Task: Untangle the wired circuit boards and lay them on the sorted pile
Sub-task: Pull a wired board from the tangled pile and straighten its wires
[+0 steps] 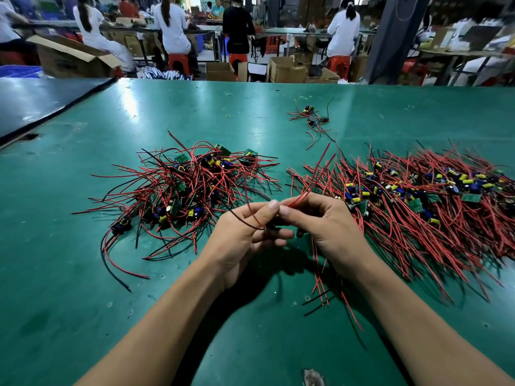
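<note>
While one wired board is being held just above the table, its red wires are being pinched by both hands.
Head view: left hand is being curled round the board, which is mostly hidden; right hand is being clamped on the red strands. Likely risk: with a hard pull, loops of the tangled pile just beside are being snagged and dragged along. Sorted pile is lying near, to the right; bare mat is showing toward the near edge.

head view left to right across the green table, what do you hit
tangled pile → left hand → right hand, both pinching one wired board → sorted pile
</note>
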Tool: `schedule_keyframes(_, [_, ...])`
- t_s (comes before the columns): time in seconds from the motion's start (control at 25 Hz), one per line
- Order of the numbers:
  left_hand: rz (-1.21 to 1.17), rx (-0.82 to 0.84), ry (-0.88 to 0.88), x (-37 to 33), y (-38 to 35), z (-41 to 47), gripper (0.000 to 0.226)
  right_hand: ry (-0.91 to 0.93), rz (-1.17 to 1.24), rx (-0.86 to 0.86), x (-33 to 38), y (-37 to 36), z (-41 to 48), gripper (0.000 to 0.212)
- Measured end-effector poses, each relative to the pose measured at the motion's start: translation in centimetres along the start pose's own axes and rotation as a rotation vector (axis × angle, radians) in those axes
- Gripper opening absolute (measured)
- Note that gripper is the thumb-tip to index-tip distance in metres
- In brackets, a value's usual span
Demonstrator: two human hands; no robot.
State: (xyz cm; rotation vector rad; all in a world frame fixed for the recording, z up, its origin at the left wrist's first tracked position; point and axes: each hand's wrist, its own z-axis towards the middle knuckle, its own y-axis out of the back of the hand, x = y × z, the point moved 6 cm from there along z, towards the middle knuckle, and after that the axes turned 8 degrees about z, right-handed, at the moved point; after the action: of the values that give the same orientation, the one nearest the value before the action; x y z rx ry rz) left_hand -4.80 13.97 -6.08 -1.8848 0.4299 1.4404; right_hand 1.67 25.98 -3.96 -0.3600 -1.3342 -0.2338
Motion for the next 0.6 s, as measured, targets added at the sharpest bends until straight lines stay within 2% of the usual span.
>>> schedule_keyframes(0.16, [0.15,0.039,-0.005,0.1,-0.1,-0.1,0.035,-0.124,0.084,-0.091,-0.7,0.6,0.1,0.021])
schedule_keyframes(0.32, [0.337,0.059,-0.006,0.2,-0.4,-0.5,0.015,-0.143,0.123,-0.137,-1.0,0.8,0.2,0.011])
schedule_keyframes(0.4, [0.373,0.069,-0.004,0.2,-0.6,-0.6,0.006,-0.151,0.119,-0.123,-1.1,0.8,0.2,0.015])
schedule_keyframes(0.6, [0.34,0.034,0.001,0.2,-0.5,-0.6,0.011,-0.257,0.169,0.022,-1.9,0.0,0.1,0.021])
